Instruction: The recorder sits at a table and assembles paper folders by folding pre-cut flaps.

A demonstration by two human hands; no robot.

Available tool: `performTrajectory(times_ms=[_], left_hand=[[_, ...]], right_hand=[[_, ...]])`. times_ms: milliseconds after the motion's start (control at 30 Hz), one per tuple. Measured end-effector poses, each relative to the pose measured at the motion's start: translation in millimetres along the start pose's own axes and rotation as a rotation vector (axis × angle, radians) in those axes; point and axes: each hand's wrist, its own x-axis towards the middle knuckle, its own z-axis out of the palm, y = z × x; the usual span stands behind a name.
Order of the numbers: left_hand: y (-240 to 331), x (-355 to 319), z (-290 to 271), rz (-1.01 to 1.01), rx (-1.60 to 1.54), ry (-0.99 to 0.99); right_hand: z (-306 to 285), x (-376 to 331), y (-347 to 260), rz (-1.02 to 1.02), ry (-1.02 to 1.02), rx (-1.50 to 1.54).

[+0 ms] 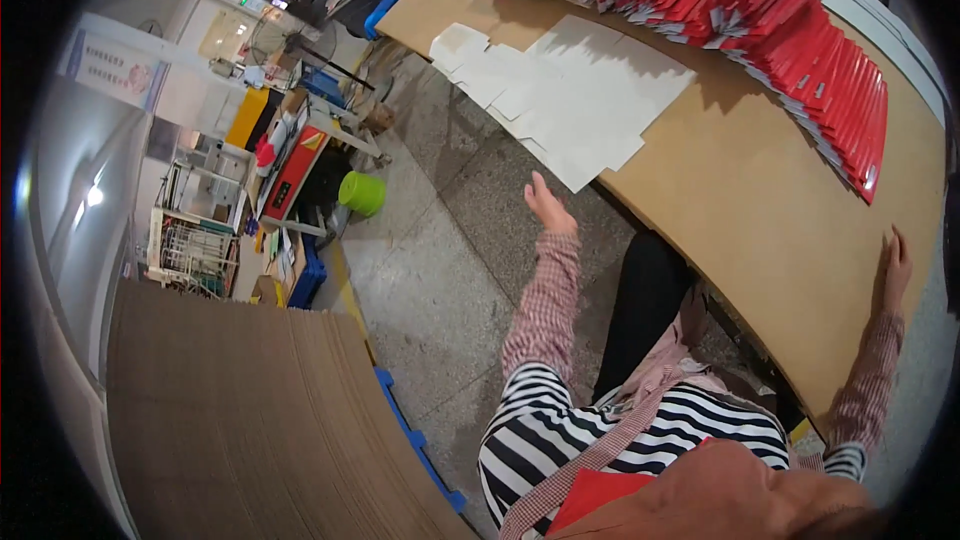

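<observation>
left hand (548, 206) near white sheets (570, 90)

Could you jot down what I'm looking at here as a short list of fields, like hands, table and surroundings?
Left hand: left hand open, raised near the white die-cut card sheets, not clearly touching them
Right hand: right hand open, flat on the brown table edge
On table: fanned row of red flat cartons along the far side
Foreground: stack of brown cardboard sheets
Floor: green bucket on speckled floor

Two hands, one tabletop (760, 210), one white flat carton sheet (570, 90), one green bucket (361, 192), red packs uncountable.
</observation>
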Motion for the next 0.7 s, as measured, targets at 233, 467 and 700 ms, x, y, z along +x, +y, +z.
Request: performTrajectory(times_ms=[233,467,700], left_hand=[[-23.4,123.2,34.2,-0.295,-0.278,-0.482],[-22.8,108.6,62.3,-0.137,-0.153,-0.401],[-20.5,34.9,23.1,-0.21,-0.191,-0.398]], right_hand=[[-36.4,-42.8,-5.8,0.016,0.067,-0.081],[-59.5,-27.6,13.1,-0.025,0.022,-0.332],[-10.9,-54.4,-20.7,0.18,-0.041,-0.094]])
